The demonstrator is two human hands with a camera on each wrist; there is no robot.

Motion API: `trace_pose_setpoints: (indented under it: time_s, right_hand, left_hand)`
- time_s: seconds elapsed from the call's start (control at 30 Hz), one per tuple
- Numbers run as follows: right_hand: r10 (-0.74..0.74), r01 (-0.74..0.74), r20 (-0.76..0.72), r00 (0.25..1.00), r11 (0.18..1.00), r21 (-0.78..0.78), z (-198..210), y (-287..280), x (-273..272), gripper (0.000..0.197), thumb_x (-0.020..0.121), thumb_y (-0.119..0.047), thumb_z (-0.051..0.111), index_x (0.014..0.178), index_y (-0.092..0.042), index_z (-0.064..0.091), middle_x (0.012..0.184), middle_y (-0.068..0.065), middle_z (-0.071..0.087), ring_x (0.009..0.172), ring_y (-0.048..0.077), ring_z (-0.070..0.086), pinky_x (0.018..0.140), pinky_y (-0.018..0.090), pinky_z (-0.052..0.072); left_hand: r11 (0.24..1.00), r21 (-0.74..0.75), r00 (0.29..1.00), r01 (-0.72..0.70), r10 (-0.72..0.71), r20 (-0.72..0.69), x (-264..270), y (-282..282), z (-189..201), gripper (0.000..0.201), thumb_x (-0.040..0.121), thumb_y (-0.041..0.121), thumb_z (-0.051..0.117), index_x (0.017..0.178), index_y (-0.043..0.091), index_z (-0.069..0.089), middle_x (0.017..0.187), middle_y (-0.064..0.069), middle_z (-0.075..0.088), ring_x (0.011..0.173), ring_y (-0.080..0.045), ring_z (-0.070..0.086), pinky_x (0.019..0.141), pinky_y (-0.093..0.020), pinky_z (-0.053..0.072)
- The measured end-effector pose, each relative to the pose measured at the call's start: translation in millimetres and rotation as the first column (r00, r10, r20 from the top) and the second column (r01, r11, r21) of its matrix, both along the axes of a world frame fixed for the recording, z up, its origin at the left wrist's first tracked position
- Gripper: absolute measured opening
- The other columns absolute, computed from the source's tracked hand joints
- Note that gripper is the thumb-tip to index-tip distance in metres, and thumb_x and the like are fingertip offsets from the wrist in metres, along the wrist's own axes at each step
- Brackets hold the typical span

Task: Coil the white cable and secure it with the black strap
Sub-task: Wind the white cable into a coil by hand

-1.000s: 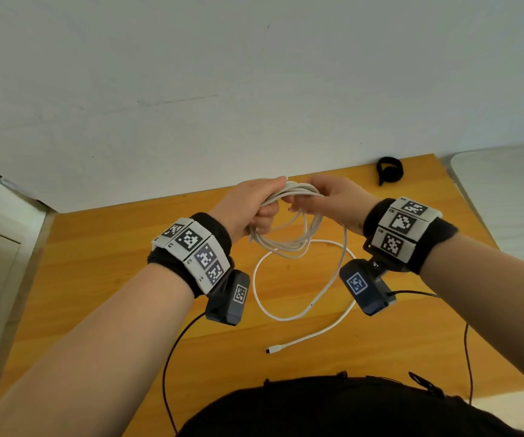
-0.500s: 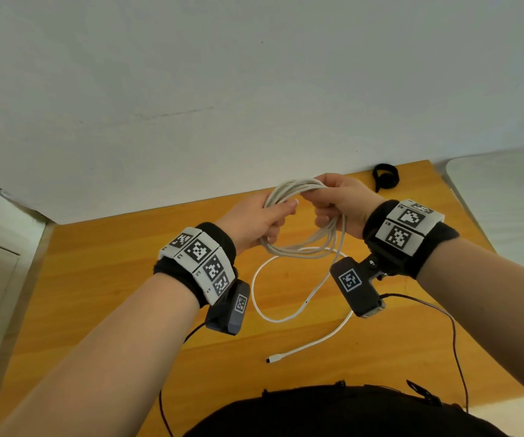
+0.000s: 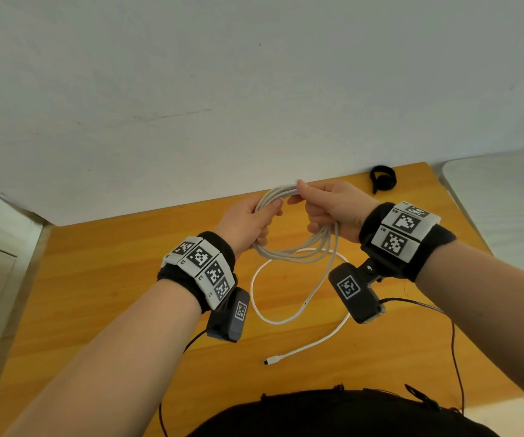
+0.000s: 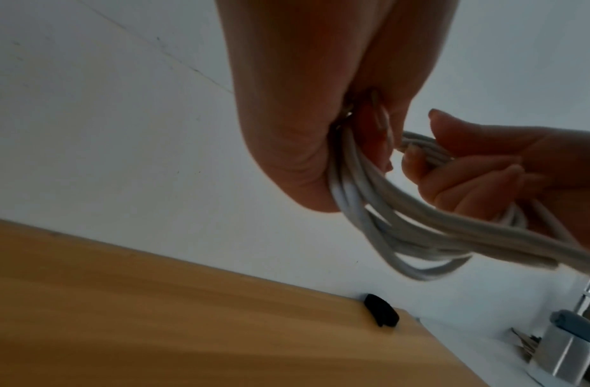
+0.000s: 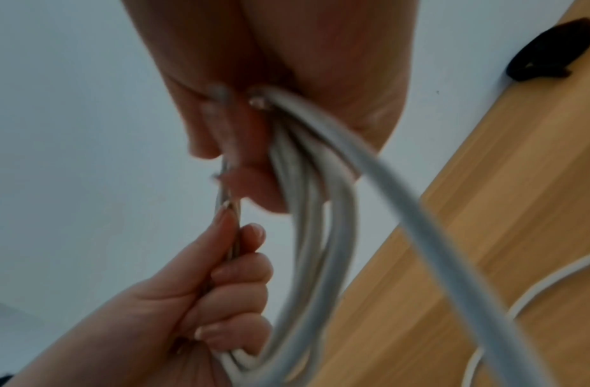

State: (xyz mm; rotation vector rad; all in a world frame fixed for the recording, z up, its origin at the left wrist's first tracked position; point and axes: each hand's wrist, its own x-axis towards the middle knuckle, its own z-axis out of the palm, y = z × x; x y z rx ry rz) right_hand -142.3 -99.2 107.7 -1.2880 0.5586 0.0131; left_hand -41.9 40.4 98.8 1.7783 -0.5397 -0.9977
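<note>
We are gripping the white cable (image 3: 289, 250) coil in both hands, left hand (image 3: 245, 220) and right hand (image 3: 333, 209), while its loose tail is trailing toward the table's (image 3: 96, 279) near edge and the black strap (image 3: 382, 179) is lying nearer our right, at the far right corner.

You are working over a wood table (image 3: 103, 279), its honey-coloured top smooth with a faint sheen and fine straight grain. The cable (image 3: 289, 253) in your hands looks like smooth matt white plastic, with a small plug (image 3: 270, 361) of the same finish at its loose end near the front edge. The strap (image 3: 383, 178) at the far edge reads as soft matt black cloth. The wall (image 3: 254, 89) behind is matt white, lightly rough.
</note>
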Motion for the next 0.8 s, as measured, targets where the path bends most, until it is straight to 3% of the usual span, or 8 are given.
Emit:
trace_pose_setpoints:
  time_s: [0.13, 0.27, 0.4, 0.63, 0.7, 0.8]
  right_hand:
    - [-0.153, 0.152, -0.001, 0.988, 0.983, -0.099, -3.8, 1.2, 3.2, 0.033, 0.09, -0.035, 0.057, 0.085, -0.003, 0.064, 0.041, -0.01, 0.032, 0.04, 0.009, 0.027, 0.04, 0.021, 0.031]
    - [-0.196, 0.198, 0.026, 0.98, 0.971, -0.137, -5.8, 2.0, 6.3, 0.031, 0.088, -0.034, 0.06, 0.069, -0.009, 0.062, 0.042, -0.008, 0.031, 0.041, 0.011, 0.023, 0.042, 0.023, 0.025]
    - [-0.189, 0.194, 0.05, 0.981, 0.969, -0.153, -5.6, 3.5, 9.5, 0.035, 0.089, -0.035, 0.058, 0.067, -0.009, 0.059, 0.042, -0.008, 0.03, 0.039, 0.01, 0.023, 0.041, 0.022, 0.024]
    - [-0.15, 0.149, 0.007, 0.989, 0.974, -0.168, -2.4, 9.4, 13.6, 0.045, 0.092, -0.046, 0.048, 0.062, -0.012, 0.048, 0.04, -0.008, 0.03, 0.037, 0.011, 0.023, 0.039, 0.021, 0.026]
    - [-0.131, 0.127, -0.007, 0.991, 0.977, -0.17, -2.0, 10.1, 14.7, 0.046, 0.092, -0.047, 0.047, 0.061, -0.013, 0.044, 0.04, -0.007, 0.029, 0.037, 0.012, 0.022, 0.039, 0.021, 0.025]
    - [-0.157, 0.153, -0.009, 0.988, 0.976, -0.156, -4.1, 5.8, 13.0, 0.045, 0.092, -0.047, 0.047, 0.061, -0.013, 0.043, 0.04, -0.007, 0.028, 0.037, 0.011, 0.022, 0.04, 0.021, 0.024]
  left_hand:
    - [0.999, -0.013, 0.975, 0.04, -0.042, -0.218, -3.9, 1.7, 7.2, 0.027, 0.095, 0.034, 0.051, 0.079, 0.013, 0.054, 0.056, 0.005, 0.032, 0.039, -0.006, 0.029, 0.044, -0.019, 0.031]
    - [0.992, -0.016, 0.951, 0.123, -0.122, -0.283, -10.5, 0.9, 19.0, 0.032, 0.096, 0.034, 0.048, 0.073, 0.012, 0.051, 0.051, 0.006, 0.033, 0.036, -0.005, 0.027, 0.042, -0.018, 0.028]
    - [0.985, -0.026, 0.927, 0.171, -0.17, -0.333, -8.5, 0.7, 28.9, 0.034, 0.096, 0.033, 0.048, 0.069, 0.014, 0.048, 0.047, 0.008, 0.033, 0.034, -0.004, 0.026, 0.04, -0.017, 0.028]
    - [0.988, -0.074, 0.973, -0.135, 0.118, -0.201, 5.0, -1.5, 19.0, 0.032, 0.096, 0.036, 0.048, 0.074, 0.013, 0.047, 0.052, 0.007, 0.028, 0.038, -0.005, 0.026, 0.04, -0.017, 0.028]
    - [0.985, -0.072, 0.971, -0.156, 0.14, -0.192, 4.2, -2.5, 16.4, 0.033, 0.096, 0.037, 0.047, 0.075, 0.013, 0.048, 0.055, 0.006, 0.028, 0.039, -0.005, 0.027, 0.041, -0.018, 0.028]
    - [0.994, -0.065, 0.944, -0.092, 0.066, -0.325, 1.1, -3.0, 21.3, 0.033, 0.097, 0.037, 0.045, 0.073, 0.014, 0.046, 0.05, 0.008, 0.028, 0.036, -0.005, 0.025, 0.04, -0.017, 0.027]
